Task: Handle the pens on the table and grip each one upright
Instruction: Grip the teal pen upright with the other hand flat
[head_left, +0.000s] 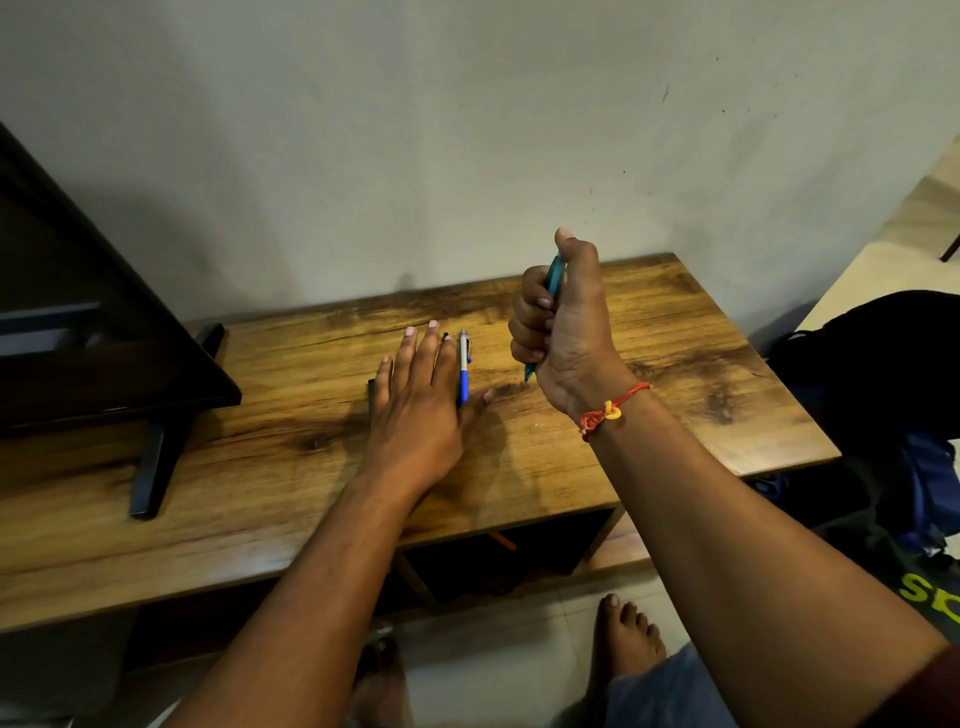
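Observation:
My right hand (558, 322) grips a teal pen (554, 275) in a fist, holding it nearly upright above the wooden table (649, 364), tip pointing down. My left hand (421, 400) lies flat on the table with straight fingers spread. A blue and white pen (463, 364) lies on the table beside its index finger. The tip of a black pen (445, 336) pokes out past the fingers, and a dark end (372, 395) shows at the hand's left edge; the rest is hidden under the hand.
A black TV (104, 322) on angled feet stands on the table's left part. The wall runs close behind the table. A dark bag (883, 374) sits on the floor at the right. Open shelves lie under the tabletop, and my bare feet are below.

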